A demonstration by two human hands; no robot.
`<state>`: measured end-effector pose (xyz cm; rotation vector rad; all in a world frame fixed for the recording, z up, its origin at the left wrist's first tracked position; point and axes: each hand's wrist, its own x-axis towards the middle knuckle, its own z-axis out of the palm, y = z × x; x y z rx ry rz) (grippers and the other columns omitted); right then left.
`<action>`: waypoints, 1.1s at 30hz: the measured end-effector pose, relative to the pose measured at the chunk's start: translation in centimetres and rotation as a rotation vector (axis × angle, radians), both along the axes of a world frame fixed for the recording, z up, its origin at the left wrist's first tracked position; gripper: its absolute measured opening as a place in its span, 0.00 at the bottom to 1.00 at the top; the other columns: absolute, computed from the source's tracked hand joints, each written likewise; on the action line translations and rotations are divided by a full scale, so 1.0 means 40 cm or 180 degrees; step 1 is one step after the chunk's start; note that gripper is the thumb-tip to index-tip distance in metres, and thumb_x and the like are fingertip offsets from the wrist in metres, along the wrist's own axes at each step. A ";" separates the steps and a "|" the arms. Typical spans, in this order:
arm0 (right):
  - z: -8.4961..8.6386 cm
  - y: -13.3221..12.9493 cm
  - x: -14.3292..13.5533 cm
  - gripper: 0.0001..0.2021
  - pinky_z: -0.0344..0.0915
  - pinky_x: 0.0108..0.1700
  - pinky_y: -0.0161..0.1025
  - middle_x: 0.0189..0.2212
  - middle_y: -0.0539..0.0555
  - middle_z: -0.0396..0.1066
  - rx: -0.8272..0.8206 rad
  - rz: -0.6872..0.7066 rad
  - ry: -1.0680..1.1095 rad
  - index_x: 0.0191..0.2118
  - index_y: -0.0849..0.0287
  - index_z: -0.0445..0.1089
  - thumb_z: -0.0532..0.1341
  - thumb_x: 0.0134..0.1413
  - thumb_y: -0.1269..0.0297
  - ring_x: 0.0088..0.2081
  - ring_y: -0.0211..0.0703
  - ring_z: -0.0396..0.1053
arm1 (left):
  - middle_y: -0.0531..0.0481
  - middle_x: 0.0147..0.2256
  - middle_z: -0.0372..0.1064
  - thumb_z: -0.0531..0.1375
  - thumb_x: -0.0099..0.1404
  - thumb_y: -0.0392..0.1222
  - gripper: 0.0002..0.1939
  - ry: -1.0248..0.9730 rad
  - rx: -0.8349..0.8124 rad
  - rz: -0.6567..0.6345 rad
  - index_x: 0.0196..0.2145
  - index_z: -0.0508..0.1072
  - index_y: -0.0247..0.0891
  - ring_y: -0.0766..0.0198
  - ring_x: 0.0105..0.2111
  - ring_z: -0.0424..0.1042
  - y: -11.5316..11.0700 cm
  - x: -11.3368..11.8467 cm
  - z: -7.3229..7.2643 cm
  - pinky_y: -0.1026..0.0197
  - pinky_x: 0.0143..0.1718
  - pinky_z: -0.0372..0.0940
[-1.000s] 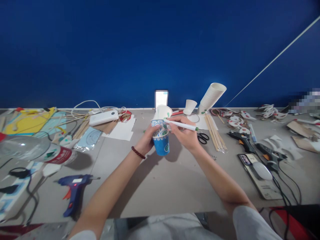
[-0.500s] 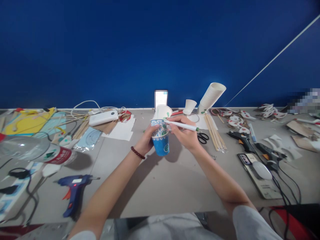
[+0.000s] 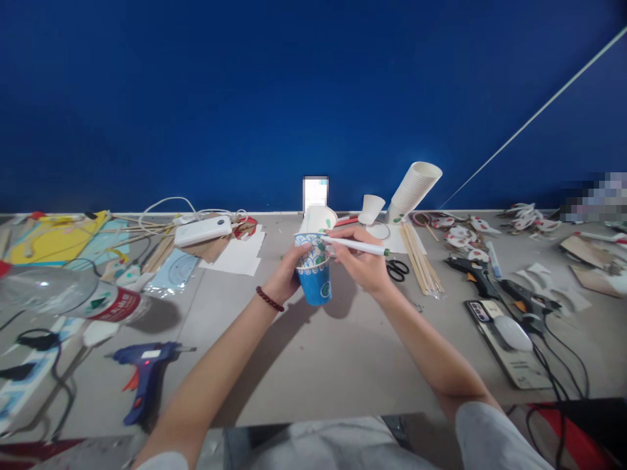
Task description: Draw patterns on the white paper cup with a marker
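My left hand (image 3: 289, 273), with a beaded bracelet at the wrist, is closed around a blue patterned paper cup (image 3: 316, 287). A white paper cup (image 3: 318, 220) rises behind and above its patterned upper part; how the two join is hard to make out. My right hand (image 3: 361, 261) grips a white marker pen (image 3: 357, 246) with a green end at the right. The pen's other end points left and meets the cup's patterned side, where a small green patch shows. Both hands are above the table (image 3: 318, 372).
A blue glue gun (image 3: 147, 372) and a plastic bottle (image 3: 73, 294) lie at left. Behind stand stacked paper cups (image 3: 416, 186) and a single small cup (image 3: 372, 207). Right are black scissors (image 3: 398, 269), wooden sticks (image 3: 421, 261), glue guns (image 3: 473, 274) and a phone (image 3: 507, 346).
Hardly anything differs. Both hands keep their places, with the pen still against the cup.
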<state>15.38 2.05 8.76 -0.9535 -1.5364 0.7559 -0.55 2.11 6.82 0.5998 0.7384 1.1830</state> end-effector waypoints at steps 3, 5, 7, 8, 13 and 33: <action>0.000 0.001 0.001 0.06 0.75 0.30 0.38 0.40 0.55 0.79 0.0015 0.0012 -0.0009 0.38 0.56 0.76 0.64 0.56 0.63 0.35 0.41 0.77 | 0.47 0.39 0.80 0.70 0.52 0.44 0.15 -0.0020 -0.0006 -0.0005 0.38 0.77 0.36 0.58 0.38 0.77 0.000 0.000 0.001 0.59 0.43 0.69; 0.000 0.002 0.002 0.06 0.75 0.30 0.38 0.40 0.55 0.79 0.0001 0.0009 -0.0028 0.39 0.56 0.76 0.64 0.56 0.62 0.36 0.41 0.77 | 0.47 0.38 0.80 0.69 0.53 0.44 0.16 -0.0022 -0.0027 -0.0009 0.38 0.77 0.37 0.57 0.39 0.77 0.000 -0.001 0.000 0.58 0.44 0.69; 0.000 0.002 0.003 0.06 0.75 0.30 0.38 0.40 0.55 0.79 -0.0018 0.0005 -0.0045 0.39 0.56 0.76 0.64 0.56 0.62 0.37 0.42 0.77 | 0.47 0.38 0.80 0.69 0.53 0.44 0.16 -0.0022 -0.0041 -0.0016 0.39 0.77 0.37 0.56 0.40 0.77 0.000 -0.001 -0.001 0.58 0.44 0.69; 0.001 0.002 0.003 0.07 0.75 0.30 0.38 0.40 0.55 0.79 -0.0022 0.0000 -0.0047 0.39 0.56 0.76 0.64 0.56 0.62 0.37 0.42 0.77 | 0.47 0.38 0.80 0.69 0.53 0.44 0.16 -0.0022 -0.0040 -0.0020 0.39 0.77 0.37 0.56 0.40 0.77 0.000 -0.001 -0.002 0.58 0.45 0.69; 0.000 0.001 0.002 0.06 0.74 0.29 0.38 0.40 0.55 0.79 -0.0021 0.0013 0.0002 0.38 0.56 0.76 0.64 0.56 0.62 0.36 0.42 0.77 | 0.47 0.39 0.80 0.70 0.52 0.44 0.16 -0.0018 -0.0030 -0.0028 0.37 0.77 0.37 0.57 0.39 0.77 0.001 0.000 -0.003 0.59 0.42 0.69; 0.004 0.000 0.001 0.06 0.77 0.31 0.40 0.39 0.55 0.78 -0.0013 0.0015 0.0140 0.38 0.57 0.75 0.64 0.57 0.61 0.35 0.43 0.77 | 0.45 0.42 0.80 0.70 0.51 0.46 0.17 0.0024 0.0032 -0.0049 0.37 0.77 0.37 0.53 0.41 0.78 0.001 -0.002 -0.003 0.55 0.45 0.70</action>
